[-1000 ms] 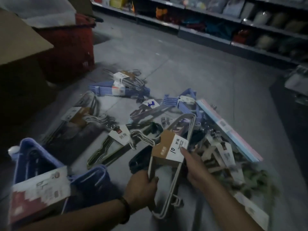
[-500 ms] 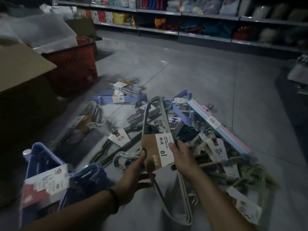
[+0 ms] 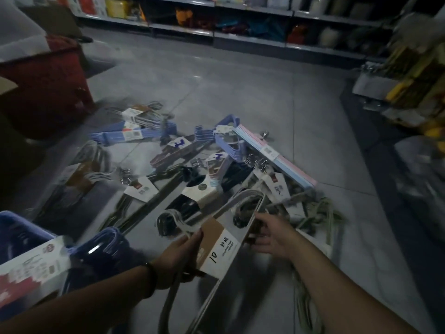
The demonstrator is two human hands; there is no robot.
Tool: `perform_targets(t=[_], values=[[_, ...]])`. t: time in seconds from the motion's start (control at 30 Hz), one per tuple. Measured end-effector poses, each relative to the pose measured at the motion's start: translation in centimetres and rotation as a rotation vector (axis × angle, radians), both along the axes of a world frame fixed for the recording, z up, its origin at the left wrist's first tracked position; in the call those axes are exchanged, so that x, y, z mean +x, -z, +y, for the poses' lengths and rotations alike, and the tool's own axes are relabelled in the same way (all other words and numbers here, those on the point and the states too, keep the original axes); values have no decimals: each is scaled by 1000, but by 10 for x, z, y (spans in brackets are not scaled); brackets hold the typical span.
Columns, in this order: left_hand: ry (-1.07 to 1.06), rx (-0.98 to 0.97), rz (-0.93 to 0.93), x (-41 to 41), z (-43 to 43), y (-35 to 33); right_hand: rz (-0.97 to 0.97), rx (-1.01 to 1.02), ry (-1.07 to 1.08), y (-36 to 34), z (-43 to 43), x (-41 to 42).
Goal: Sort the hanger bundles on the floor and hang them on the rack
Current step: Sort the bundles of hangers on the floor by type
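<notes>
Currently left hand (image 3: 178,254) curls round the white hanger bundle (image 3: 218,249); right hand (image 3: 272,235) grip unclear, blurred. Its hooks (image 3: 168,219) could snag the floor pile (image 3: 192,169).

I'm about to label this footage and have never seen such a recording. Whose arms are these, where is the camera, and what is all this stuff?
There is no machine. A person wears one wide-angle camera on the head, so you look down along their own bare arms in a dim shop aisle. On the grey floor lies a jumble of hanger bundles, each banded by a card: blue ones, greenish ones, and a long pink-and-blue pack. A red basket stands at the left, with stocked shelves at the back. The left hand grips a pale hanger bundle near its hooks; its card is marked 10. The right hand is at that bundle's upper bar, but blur hides whether it grips.
</notes>
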State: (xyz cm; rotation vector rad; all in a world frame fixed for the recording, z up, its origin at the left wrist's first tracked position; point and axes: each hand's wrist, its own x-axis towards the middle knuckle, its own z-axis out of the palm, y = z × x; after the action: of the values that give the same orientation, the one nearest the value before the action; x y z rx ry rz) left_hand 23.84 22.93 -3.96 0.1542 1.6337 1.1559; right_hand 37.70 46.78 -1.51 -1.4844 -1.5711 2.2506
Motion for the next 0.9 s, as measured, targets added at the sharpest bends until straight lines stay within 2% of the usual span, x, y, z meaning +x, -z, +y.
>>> perform_targets(t=[0.17, 0.4, 0.7, 0.9], values=[[72, -29, -44, 12, -10, 21, -102, 10, 84, 29, -17, 10], [122, -76, -128, 22, -27, 25, -185, 167, -26, 26, -25, 16], [387, -242, 15, 26, -36, 15, -274, 191, -77, 31, -35, 24], [541, -404, 63, 17, -46, 5, -384, 43, -122, 49, -50, 32]])
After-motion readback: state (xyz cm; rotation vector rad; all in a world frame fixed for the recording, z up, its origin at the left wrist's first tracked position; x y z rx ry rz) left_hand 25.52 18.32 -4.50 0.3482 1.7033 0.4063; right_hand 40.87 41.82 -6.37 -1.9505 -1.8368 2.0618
